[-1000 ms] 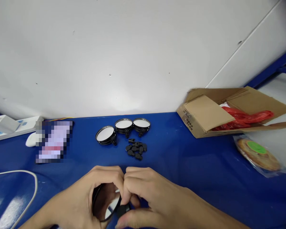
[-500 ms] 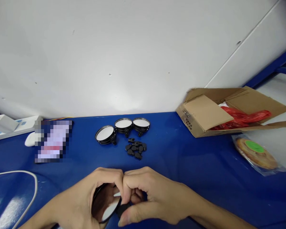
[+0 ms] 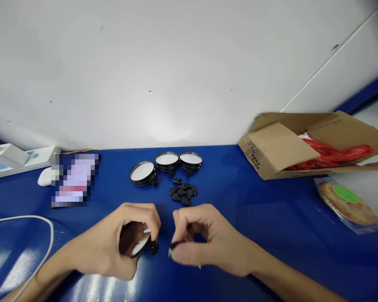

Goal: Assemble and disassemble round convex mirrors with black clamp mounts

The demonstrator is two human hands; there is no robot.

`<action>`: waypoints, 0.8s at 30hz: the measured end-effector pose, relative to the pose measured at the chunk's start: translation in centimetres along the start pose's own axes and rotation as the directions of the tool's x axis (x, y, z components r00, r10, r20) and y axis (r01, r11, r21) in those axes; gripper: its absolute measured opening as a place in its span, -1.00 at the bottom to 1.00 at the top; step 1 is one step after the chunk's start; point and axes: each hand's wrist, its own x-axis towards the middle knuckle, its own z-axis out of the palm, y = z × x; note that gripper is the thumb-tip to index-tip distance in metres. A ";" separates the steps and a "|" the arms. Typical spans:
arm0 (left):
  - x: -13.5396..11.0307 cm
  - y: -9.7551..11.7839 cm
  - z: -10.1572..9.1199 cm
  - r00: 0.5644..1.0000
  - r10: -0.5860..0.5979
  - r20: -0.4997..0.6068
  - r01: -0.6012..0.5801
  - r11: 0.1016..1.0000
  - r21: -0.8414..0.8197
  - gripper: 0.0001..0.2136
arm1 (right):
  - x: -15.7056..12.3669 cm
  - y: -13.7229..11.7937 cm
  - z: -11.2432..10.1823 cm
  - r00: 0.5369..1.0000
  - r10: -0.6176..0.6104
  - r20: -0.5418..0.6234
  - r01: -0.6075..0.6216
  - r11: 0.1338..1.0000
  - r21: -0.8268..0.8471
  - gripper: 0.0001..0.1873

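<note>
Black-rimmed round mirror (image 3: 132, 240) sitting clamped in left hand (image 3: 108, 239), small black fitting (image 3: 175, 245) sitting pinched in right hand (image 3: 208, 239), hands standing just apart over blue worktop (image 3: 264, 214), three further mirrors (image 3: 166, 159) and black clips (image 3: 182, 192) lying far.

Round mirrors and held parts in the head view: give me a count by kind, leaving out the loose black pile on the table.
Round mirror stacks on the blue table: 3
Round mirror in the left hand: 1
Small black part in the right hand: 1
Total: 5
</note>
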 end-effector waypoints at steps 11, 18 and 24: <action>0.2 1.2 0.1 1.000 0.002 -0.018 -0.001 0.998 0.069 -0.44 | 1.3 -0.6 -2.8 0.780 -0.461 -0.424 -0.009 0.669 -0.744 -0.87; 0.5 1.4 0.2 0.996 -0.042 -0.077 0.053 0.988 0.144 -0.49 | 1.5 1.0 -3.3 0.789 -0.550 -0.273 0.006 0.451 -0.892 -0.87; 0.7 1.9 0.6 0.994 -0.050 -0.092 0.065 0.985 0.161 -0.49 | 1.7 1.3 -3.3 0.806 -0.537 -0.249 -0.033 0.378 -0.925 -0.93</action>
